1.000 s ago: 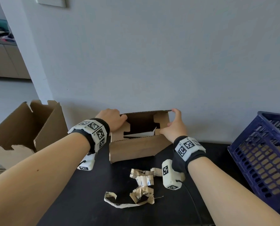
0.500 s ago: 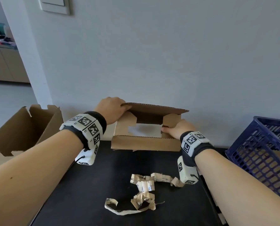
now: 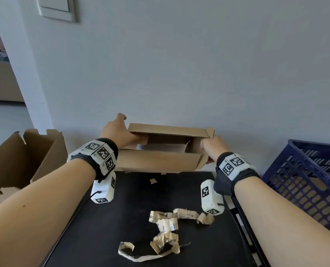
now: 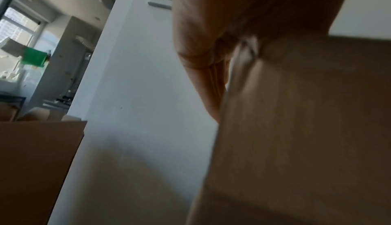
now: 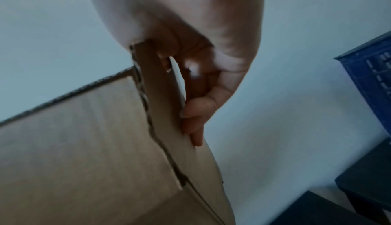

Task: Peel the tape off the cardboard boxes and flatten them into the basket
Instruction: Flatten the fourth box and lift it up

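Observation:
A brown cardboard box (image 3: 158, 160), open at both ends, hangs in the air above the far edge of the black table (image 3: 133, 212). My left hand (image 3: 119, 132) grips its left end, fingers tucked inside. My right hand (image 3: 211, 147) grips the right end flap, fingers curled round the cardboard (image 5: 165, 111) in the right wrist view. In the left wrist view the box wall (image 4: 306, 128) fills the right side, blurred. Peeled tape strips (image 3: 166, 232) lie crumpled on the table near me. The blue plastic basket (image 3: 306, 182) stands at the right.
A second open cardboard box (image 3: 25, 157) sits to the left of the table. A grey wall (image 3: 179, 74) runs close behind the held box. A small cardboard scrap (image 3: 153, 181) lies on the table under the box.
Both hands have lifted the box off the table and tipped it, and its walls have squashed into a lower, wider shape. The tape strips have not moved.

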A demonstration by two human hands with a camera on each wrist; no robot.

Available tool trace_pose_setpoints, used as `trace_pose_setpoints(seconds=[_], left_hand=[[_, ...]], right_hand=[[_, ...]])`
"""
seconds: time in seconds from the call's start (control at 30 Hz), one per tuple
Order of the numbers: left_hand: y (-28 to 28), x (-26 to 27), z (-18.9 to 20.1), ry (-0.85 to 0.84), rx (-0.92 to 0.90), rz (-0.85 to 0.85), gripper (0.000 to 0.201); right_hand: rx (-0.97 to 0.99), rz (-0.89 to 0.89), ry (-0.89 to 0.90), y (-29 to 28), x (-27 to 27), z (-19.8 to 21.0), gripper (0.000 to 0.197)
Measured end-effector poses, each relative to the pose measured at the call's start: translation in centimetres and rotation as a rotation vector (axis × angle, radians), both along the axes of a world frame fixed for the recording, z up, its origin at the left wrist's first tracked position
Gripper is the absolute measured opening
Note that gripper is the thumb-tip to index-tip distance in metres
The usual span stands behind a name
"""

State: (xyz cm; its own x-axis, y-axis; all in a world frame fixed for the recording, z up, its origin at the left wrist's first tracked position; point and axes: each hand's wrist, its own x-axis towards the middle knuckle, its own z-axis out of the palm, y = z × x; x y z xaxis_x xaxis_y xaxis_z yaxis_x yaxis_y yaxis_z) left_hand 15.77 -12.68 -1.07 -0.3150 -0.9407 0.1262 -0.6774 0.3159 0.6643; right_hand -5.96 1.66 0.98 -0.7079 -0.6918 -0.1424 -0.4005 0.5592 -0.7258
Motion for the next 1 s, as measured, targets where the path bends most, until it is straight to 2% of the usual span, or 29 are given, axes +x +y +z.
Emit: trace_pose_setpoints(seconds=[0.07,0.17,0.23,0.43,0.5,0.57,0.63,0.73,0.83,0.87,0.97,1.0], left_hand=[[0.0,-0.1,-0.3,0.014,0.031,0.028,0.090],[-0.1,-0.1,-0.7,-0.185,0.072,-0.021,0.089],[-0.1,0.0,-0.9,-0.276,0.070,-0.038,0.079],[0.2,0.3,-0.7,-0.363,0.035,-0.033,0.052],[0.2,0.1,-0.7,-0.294,0.153,-0.078,0.045],[0.5,0.0,-0.3,-0.156,0.325,-0.149,0.035],[1.0,-0.1,0.5,-0.026,0.424,-0.179,0.026],[1.3,0.1,1.7,0.135,0.455,-0.146,0.023],[1.6,0.6,2.1,0.227,0.472,-0.106,0.017],[1.6,0.6,2.1,0.258,0.482,-0.093,0.016],[1.8,0.9,2.0,0.381,0.506,-0.054,0.029],[1.8,1.0,2.0,0.424,0.511,-0.040,0.034]], right_hand=[[-0.015,-0.008,-0.011,0.1,0.0,0.0,0.019],[-0.019,-0.028,-0.005,0.2,0.1,-0.2,0.021],[-0.040,-0.042,0.022,0.1,0.4,-0.3,0.019],[-0.036,-0.042,0.036,-0.1,0.6,-0.3,0.011],[-0.002,-0.056,0.052,0.1,0.1,-0.5,0.009],[0.021,-0.082,0.067,0.3,-0.3,-0.5,0.004],[0.013,-0.113,0.068,0.4,-0.9,-0.7,0.012],[-0.036,-0.141,0.033,0.9,-1.5,-0.6,0.008],[-0.142,-0.159,-0.049,1.2,-2.0,-0.7,0.011],[-0.186,-0.148,-0.107,1.3,-1.9,-0.7,0.019],[-0.290,0.014,-0.437,1.7,-2.0,-0.8,0.081],[-0.322,0.111,-0.536,1.9,-2.1,-0.8,0.090]])
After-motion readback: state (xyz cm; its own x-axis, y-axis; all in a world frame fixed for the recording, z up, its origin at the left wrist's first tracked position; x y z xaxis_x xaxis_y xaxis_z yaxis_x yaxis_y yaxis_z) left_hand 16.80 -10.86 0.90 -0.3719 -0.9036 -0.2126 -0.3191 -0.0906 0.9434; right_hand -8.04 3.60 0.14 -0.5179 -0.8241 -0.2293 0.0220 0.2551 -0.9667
